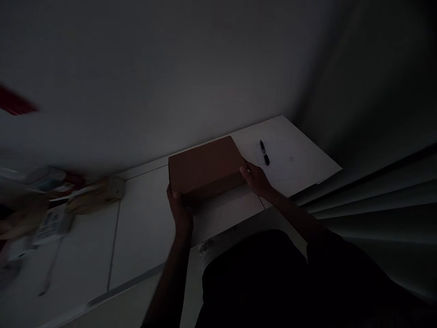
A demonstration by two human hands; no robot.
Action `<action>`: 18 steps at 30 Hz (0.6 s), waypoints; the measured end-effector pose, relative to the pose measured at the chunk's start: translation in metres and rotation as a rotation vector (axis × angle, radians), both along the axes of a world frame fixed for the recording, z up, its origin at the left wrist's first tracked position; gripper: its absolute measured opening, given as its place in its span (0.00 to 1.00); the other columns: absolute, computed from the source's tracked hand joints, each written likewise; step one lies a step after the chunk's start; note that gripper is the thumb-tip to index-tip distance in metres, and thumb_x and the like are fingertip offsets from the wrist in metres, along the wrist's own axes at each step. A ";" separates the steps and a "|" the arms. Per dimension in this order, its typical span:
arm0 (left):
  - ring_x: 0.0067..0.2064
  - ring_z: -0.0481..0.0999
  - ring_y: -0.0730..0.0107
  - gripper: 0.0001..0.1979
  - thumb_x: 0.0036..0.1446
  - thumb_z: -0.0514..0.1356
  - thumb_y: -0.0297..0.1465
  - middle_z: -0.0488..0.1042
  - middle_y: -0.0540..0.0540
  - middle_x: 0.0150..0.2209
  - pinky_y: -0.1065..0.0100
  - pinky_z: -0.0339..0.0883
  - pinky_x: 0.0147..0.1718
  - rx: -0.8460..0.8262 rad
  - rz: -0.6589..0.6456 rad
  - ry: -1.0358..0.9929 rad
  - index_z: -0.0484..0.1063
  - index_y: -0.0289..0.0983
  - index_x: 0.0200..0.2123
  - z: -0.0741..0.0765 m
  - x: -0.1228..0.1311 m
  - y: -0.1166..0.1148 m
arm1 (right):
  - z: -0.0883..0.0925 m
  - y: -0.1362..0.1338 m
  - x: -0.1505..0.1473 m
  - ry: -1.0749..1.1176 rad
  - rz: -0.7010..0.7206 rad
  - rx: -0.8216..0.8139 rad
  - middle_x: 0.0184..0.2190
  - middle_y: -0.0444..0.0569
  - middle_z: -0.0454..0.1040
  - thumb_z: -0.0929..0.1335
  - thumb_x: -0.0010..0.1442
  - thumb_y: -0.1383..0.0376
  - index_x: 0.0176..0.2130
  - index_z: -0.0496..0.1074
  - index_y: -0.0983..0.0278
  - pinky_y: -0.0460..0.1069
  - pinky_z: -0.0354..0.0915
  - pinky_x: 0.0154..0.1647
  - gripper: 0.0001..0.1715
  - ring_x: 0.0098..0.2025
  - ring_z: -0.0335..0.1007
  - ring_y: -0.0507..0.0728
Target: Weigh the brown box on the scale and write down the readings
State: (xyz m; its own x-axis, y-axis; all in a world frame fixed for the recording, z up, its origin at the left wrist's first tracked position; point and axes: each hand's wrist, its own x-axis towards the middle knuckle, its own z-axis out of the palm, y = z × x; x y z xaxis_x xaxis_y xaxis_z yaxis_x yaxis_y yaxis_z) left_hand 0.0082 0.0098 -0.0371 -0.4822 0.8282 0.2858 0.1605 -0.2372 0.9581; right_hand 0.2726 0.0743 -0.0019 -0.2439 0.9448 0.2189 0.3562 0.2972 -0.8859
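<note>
A brown cardboard box [206, 165] is held level between my two hands, over the white tabletop [146, 214]. My left hand [179, 209] grips its left end, thumb on the near side and fingers round the edge. At the right end my right hand [255, 177] clasps the near corner, with the thumb on the front. The box looks closed from here. Its underside is hidden, so I cannot tell whether part of it rests on the table. To the right of my right hand lies a black pen [264, 152] on a sheet of paper [282, 159].
Several blurred packages and a beige carton [114, 187] crowd the table's left part. A plain wall [170, 82] runs along the back. Dark curtain folds [382, 196] hang at the right, close to the table's corner. The room is dim.
</note>
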 end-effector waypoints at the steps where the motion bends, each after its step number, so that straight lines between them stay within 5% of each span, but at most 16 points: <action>1: 0.70 0.64 0.51 0.31 0.66 0.54 0.54 0.65 0.39 0.69 0.55 0.59 0.67 -0.014 0.007 0.001 0.64 0.44 0.65 -0.001 -0.001 -0.001 | 0.000 0.000 0.001 -0.006 0.007 0.004 0.53 0.53 0.80 0.56 0.69 0.36 0.69 0.67 0.56 0.54 0.71 0.43 0.43 0.50 0.76 0.65; 7: 0.64 0.70 0.52 0.33 0.61 0.56 0.56 0.72 0.38 0.62 0.56 0.66 0.60 0.032 0.049 0.039 0.69 0.42 0.61 0.011 -0.017 -0.001 | 0.006 0.015 0.013 0.044 0.047 0.025 0.58 0.57 0.75 0.49 0.69 0.34 0.65 0.70 0.57 0.59 0.72 0.52 0.47 0.60 0.71 0.66; 10: 0.51 0.77 0.56 0.29 0.60 0.56 0.53 0.77 0.38 0.49 0.60 0.70 0.44 0.038 0.128 -0.060 0.71 0.39 0.55 0.028 -0.034 0.012 | 0.016 0.033 0.018 0.094 -0.025 0.022 0.46 0.56 0.76 0.49 0.67 0.32 0.57 0.71 0.59 0.54 0.71 0.41 0.46 0.49 0.72 0.62; 13: 0.39 0.77 0.61 0.24 0.58 0.55 0.50 0.76 0.42 0.39 0.64 0.66 0.34 0.043 0.150 -0.108 0.70 0.38 0.47 0.044 -0.051 0.029 | 0.027 0.056 0.016 0.161 -0.076 0.010 0.29 0.46 0.66 0.52 0.66 0.31 0.43 0.68 0.58 0.49 0.62 0.29 0.40 0.32 0.63 0.55; 18: 0.29 0.68 0.70 0.21 0.53 0.57 0.50 0.68 0.49 0.30 0.68 0.58 0.27 0.074 0.194 -0.019 0.65 0.38 0.38 0.056 -0.069 0.063 | 0.039 0.097 0.001 0.270 -0.040 -0.063 0.24 0.42 0.55 0.56 0.65 0.33 0.29 0.58 0.58 0.48 0.50 0.25 0.35 0.25 0.49 0.51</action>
State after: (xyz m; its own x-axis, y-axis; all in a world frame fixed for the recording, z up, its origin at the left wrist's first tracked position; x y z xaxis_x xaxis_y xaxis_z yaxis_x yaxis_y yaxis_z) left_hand -0.0606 0.0726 0.0188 -0.6363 0.6963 0.3322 0.1924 -0.2738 0.9424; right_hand 0.2738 0.1715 0.0371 -0.1473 0.9662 0.2114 0.1152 0.2290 -0.9666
